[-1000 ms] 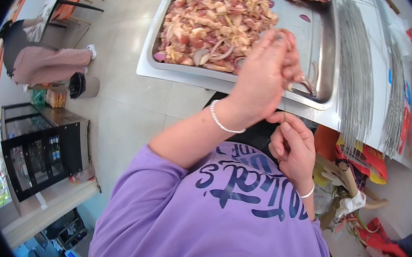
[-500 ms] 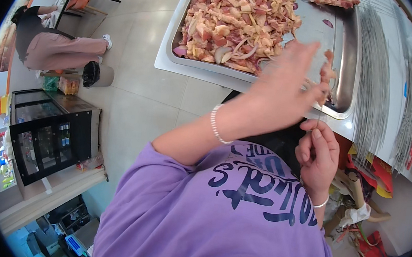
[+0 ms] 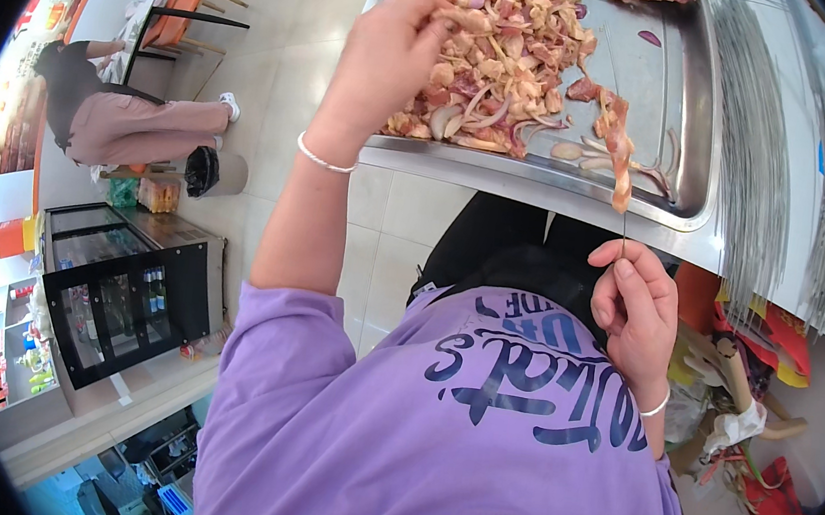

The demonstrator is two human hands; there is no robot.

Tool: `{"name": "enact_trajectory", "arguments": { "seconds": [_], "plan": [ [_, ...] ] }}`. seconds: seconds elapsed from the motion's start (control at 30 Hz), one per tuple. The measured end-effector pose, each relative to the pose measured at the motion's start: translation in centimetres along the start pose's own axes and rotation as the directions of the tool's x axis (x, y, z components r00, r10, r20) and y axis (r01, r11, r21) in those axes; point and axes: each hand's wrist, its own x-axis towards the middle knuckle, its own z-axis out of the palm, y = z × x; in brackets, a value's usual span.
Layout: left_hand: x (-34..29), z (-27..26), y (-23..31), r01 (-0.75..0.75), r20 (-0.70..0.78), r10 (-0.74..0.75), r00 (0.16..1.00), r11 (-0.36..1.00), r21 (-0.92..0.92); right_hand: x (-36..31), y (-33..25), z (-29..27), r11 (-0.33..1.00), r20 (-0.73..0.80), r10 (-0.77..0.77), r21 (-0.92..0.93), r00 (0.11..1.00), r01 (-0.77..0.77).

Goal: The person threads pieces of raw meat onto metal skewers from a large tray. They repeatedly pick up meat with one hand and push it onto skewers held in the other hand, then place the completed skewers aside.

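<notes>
A large steel tray [image 3: 694, 116] holds a heap of raw meat pieces and onion slices [image 3: 499, 55]. My left hand [image 3: 394, 54] reaches into the left side of the heap, fingertips pinched on a meat piece. My right hand [image 3: 633, 311] is below the tray's near rim and grips the lower end of a thin metal skewer [image 3: 623, 224]. The skewer points up over the tray, with strips of meat [image 3: 611, 138] threaded on its upper part.
A bundle of bare metal skewers [image 3: 756, 143] lies right of the tray. Coloured bags and clutter [image 3: 760, 395] sit under the table at right. On the tiled floor at left are a seated person [image 3: 115, 121], a small bin [image 3: 215, 171] and a black glass-front cabinet [image 3: 117, 297].
My left hand has left the skewer and moved left and up into the meat heap. The loaded skewer in my right hand now shows over the tray.
</notes>
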Motion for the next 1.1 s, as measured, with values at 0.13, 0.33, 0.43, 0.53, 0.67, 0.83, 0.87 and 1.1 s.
{"name": "enact_trajectory", "arguments": {
  "seconds": [0.13, 0.33, 0.43, 0.53, 0.67, 0.83, 0.87, 1.1],
  "plan": [
    [0.0, -1.1, 1.6, 0.083, 0.022, -0.111, 0.994, 0.582, -0.809, 0.1, -0.3, 0.2, 0.999, 0.019, 0.041, -0.020, 0.999, -0.040],
    [-0.6, 0.3, 2.9, 0.331, 0.325, -0.137, 0.936, 0.025, -0.943, 0.6, -1.0, 1.1, 0.990, 0.102, 0.079, -0.126, 0.992, -0.066],
    [-1.1, 1.2, 4.3, 0.393, 0.400, -0.107, 0.910, -0.081, -0.916, 0.7, -1.1, 1.3, 0.987, 0.108, 0.071, -0.154, 0.992, -0.054],
    [-1.4, 2.3, 4.9, 0.407, 0.424, -0.146, 0.894, -0.134, -0.904, 0.8, -0.9, 1.2, 0.986, 0.102, 0.077, -0.158, 0.992, -0.061],
    [-1.8, 3.1, 5.3, 0.346, 0.372, -0.110, 0.922, -0.200, -0.917, 0.8, -0.6, 1.0, 0.983, 0.086, 0.100, -0.163, 0.991, -0.085],
    [-2.1, 3.4, 5.5, 0.276, 0.293, -0.104, 0.950, -0.150, -0.949, 0.5, -0.6, 0.8, 0.981, 0.053, 0.123, -0.161, 0.991, -0.113],
    [-2.1, 3.5, 5.5, 0.267, 0.281, -0.099, 0.955, -0.135, -0.954, 0.4, -0.5, 0.8, 0.981, 0.052, 0.114, -0.161, 0.992, -0.104],
    [-2.2, 4.1, 5.4, 0.231, 0.237, -0.094, 0.967, -0.070, -0.970, -0.1, -0.3, 0.8, 0.981, 0.083, 0.085, -0.184, 0.993, -0.068]
  ]
}}
